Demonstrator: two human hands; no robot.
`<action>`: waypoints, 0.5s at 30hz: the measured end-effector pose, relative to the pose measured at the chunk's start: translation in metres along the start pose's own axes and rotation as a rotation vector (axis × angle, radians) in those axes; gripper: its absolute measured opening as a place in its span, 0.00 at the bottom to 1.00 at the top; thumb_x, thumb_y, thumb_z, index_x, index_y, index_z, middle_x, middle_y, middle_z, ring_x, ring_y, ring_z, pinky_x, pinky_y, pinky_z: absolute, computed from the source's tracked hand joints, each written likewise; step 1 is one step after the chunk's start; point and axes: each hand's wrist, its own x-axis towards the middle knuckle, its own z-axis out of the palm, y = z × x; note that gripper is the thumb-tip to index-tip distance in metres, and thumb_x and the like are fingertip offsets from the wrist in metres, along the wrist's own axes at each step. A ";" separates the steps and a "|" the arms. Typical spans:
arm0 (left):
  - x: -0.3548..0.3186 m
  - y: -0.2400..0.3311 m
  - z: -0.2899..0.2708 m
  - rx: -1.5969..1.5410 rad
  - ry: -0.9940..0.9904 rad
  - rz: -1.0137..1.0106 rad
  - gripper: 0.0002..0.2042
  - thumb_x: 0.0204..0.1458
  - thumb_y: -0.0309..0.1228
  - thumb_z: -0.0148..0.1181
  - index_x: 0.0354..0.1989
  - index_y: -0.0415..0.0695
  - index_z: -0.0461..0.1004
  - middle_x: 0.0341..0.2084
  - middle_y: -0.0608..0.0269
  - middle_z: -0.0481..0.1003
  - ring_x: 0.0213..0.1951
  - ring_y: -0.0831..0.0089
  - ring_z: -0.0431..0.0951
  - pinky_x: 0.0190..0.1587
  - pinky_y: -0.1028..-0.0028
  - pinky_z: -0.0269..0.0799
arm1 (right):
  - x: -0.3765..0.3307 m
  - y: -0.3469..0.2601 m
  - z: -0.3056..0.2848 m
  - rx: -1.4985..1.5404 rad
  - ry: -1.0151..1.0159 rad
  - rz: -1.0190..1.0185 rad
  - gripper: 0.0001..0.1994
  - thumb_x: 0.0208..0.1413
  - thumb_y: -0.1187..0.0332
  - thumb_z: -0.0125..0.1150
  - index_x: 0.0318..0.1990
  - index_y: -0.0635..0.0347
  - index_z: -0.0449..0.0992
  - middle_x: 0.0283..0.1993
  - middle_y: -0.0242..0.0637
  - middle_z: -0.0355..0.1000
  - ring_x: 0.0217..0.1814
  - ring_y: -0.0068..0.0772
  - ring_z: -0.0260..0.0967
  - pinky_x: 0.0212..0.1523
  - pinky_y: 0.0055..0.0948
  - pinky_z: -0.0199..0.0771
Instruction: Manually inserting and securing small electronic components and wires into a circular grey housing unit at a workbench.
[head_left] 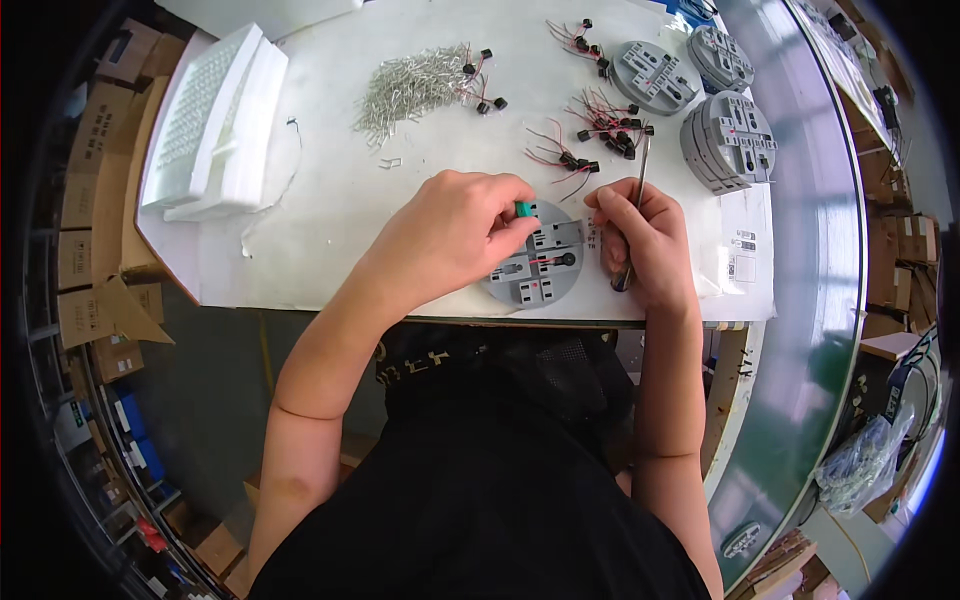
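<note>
A grey round plate (562,291) with slots and raised blocks lies at the table's front edge. Over its far left part, my left hand (462,225) pinches a small green piece (523,209) between thumb and fingertips. Whether the piece touches the plate cannot be made out. A round black part (568,259) with a red wire sits on the plate. Just right of the plate, my right hand (645,235) is closed around a slim metal tool (642,165). Its thin end points away from me, and its darker end shows below the fingers.
Beyond my hands lie a heap of silvery U-shaped metal pins (415,92) and clusters of black parts with red and black wires (610,128). Stacked grey discs (728,145) stand at the right, white foam trays (215,125) at the left. Cardboard boxes (85,255) line the left side.
</note>
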 end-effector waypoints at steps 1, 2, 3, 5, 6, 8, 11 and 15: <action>0.004 0.006 -0.002 0.030 -0.033 -0.016 0.10 0.57 0.27 0.72 0.44 0.35 0.83 0.29 0.52 0.84 0.29 0.67 0.86 0.35 0.71 0.81 | -0.001 -0.001 0.000 -0.005 -0.007 -0.002 0.10 0.72 0.68 0.61 0.43 0.67 0.80 0.30 0.28 0.73 0.18 0.13 0.60 0.19 0.19 0.61; 0.008 0.011 -0.003 0.058 -0.065 -0.032 0.10 0.57 0.27 0.72 0.43 0.35 0.83 0.29 0.51 0.84 0.28 0.65 0.86 0.35 0.71 0.81 | -0.001 -0.001 0.000 -0.011 -0.015 -0.003 0.09 0.72 0.68 0.62 0.43 0.67 0.80 0.30 0.28 0.73 0.18 0.13 0.61 0.19 0.19 0.61; 0.012 0.016 -0.003 0.086 -0.096 -0.049 0.11 0.56 0.28 0.73 0.43 0.35 0.83 0.28 0.50 0.84 0.28 0.64 0.86 0.34 0.70 0.81 | -0.002 -0.001 0.000 -0.019 -0.022 -0.004 0.09 0.71 0.68 0.62 0.43 0.67 0.80 0.30 0.28 0.73 0.19 0.13 0.61 0.20 0.19 0.61; 0.017 0.016 -0.001 0.127 -0.133 -0.071 0.11 0.56 0.29 0.73 0.42 0.35 0.84 0.29 0.50 0.84 0.28 0.63 0.86 0.35 0.69 0.81 | -0.003 0.000 0.001 -0.030 -0.026 -0.011 0.11 0.72 0.67 0.61 0.43 0.67 0.80 0.30 0.29 0.73 0.19 0.13 0.61 0.20 0.19 0.61; 0.020 0.015 0.000 0.157 -0.170 -0.092 0.11 0.56 0.30 0.73 0.42 0.36 0.84 0.29 0.50 0.84 0.29 0.63 0.86 0.36 0.68 0.81 | -0.004 0.000 0.000 -0.049 -0.024 -0.012 0.12 0.73 0.65 0.61 0.43 0.67 0.80 0.31 0.29 0.74 0.19 0.13 0.61 0.20 0.19 0.61; 0.022 0.016 0.000 0.191 -0.205 -0.111 0.11 0.56 0.31 0.73 0.41 0.36 0.85 0.29 0.50 0.84 0.30 0.62 0.86 0.36 0.68 0.82 | -0.005 0.000 0.000 -0.067 -0.023 -0.019 0.13 0.74 0.63 0.60 0.43 0.67 0.80 0.31 0.30 0.74 0.19 0.13 0.61 0.20 0.19 0.61; 0.023 0.022 -0.005 0.352 -0.180 -0.028 0.18 0.53 0.36 0.76 0.48 0.39 0.84 0.36 0.49 0.83 0.34 0.58 0.86 0.39 0.62 0.81 | -0.006 -0.002 -0.001 0.060 -0.044 -0.024 0.21 0.77 0.55 0.53 0.45 0.67 0.80 0.32 0.32 0.74 0.21 0.17 0.62 0.23 0.22 0.63; 0.012 0.052 0.001 0.542 -0.097 -0.020 0.33 0.46 0.43 0.80 0.61 0.43 0.78 0.44 0.52 0.80 0.41 0.54 0.84 0.44 0.59 0.80 | -0.005 0.002 -0.012 0.349 -0.138 -0.026 0.26 0.79 0.50 0.46 0.47 0.68 0.81 0.32 0.33 0.73 0.25 0.20 0.64 0.27 0.25 0.67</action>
